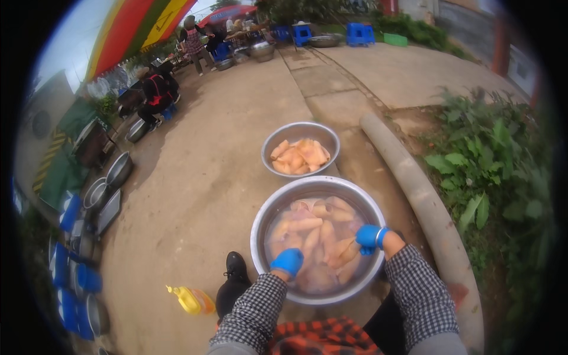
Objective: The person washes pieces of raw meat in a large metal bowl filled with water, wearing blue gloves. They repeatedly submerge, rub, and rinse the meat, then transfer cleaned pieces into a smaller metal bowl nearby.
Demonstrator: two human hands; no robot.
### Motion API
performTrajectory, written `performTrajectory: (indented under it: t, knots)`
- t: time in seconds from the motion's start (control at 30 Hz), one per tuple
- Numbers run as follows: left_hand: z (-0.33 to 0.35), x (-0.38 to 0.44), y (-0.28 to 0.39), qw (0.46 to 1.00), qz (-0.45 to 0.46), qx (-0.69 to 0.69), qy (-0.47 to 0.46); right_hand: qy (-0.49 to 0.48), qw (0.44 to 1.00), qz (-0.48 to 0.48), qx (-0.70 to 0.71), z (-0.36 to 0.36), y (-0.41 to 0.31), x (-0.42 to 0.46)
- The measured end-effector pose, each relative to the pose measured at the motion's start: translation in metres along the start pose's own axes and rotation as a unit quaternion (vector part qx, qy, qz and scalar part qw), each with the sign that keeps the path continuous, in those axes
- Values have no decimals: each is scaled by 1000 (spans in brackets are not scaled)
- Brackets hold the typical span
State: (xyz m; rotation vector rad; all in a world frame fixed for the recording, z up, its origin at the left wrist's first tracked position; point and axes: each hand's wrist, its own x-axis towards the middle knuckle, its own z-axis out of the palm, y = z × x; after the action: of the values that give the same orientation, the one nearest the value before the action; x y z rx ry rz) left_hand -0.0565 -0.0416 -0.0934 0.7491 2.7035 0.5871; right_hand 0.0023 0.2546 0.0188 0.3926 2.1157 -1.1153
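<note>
In front of me stands a large metal basin (262,199) of cloudy water. Many pale orange, tube-shaped pieces that look like squid bodies (313,242) lie in it, partly under water. My right hand (371,238), in a blue glove, is over the basin's right side and pinches the edge of one squid piece (345,254). Also gloved in blue, my left hand (288,262) is curled over the lower left of the basin; its fingertips are hidden, so whether it holds a piece cannot be told. Behind stands a smaller metal basin (269,133) with more squid pieces (301,155).
A yellow bottle (188,300) lies left of my shoe (236,265). A concrete pipe (417,191) and leafy plants (475,159) border the right. Metal basins (120,169) and blue stools (66,266) line the left. A seated person (155,91) and a standing person (195,42) are farther off.
</note>
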Motion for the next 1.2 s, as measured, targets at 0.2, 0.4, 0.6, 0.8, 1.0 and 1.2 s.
performTrajectory:
  t: [0.2, 0.4, 0.6, 0.8, 1.0, 1.2]
  knots:
    - [-3, 13, -1, 970, -90, -223, 13, 25, 999, 34, 8, -4, -4, -4]
    - [-33, 8, 13, 913, -121, -391, 14, 29, 999, 27, -14, -3, -2, -1]
    - [-60, 2, 48, 934, -163, -292, -127, 28, 999, 23, -20, -5, -2, 5]
    - [-54, 3, 41, 968, -44, -201, -146, 14, 998, 10, -59, -2, -6, 7]
    - [-37, -10, 82, 957, 221, -182, 44, -27, 999, -37, 6, 6, -13, 2]
    - [-36, -12, 82, 952, 127, -270, -62, -113, 987, -99, 48, 12, -20, -9]
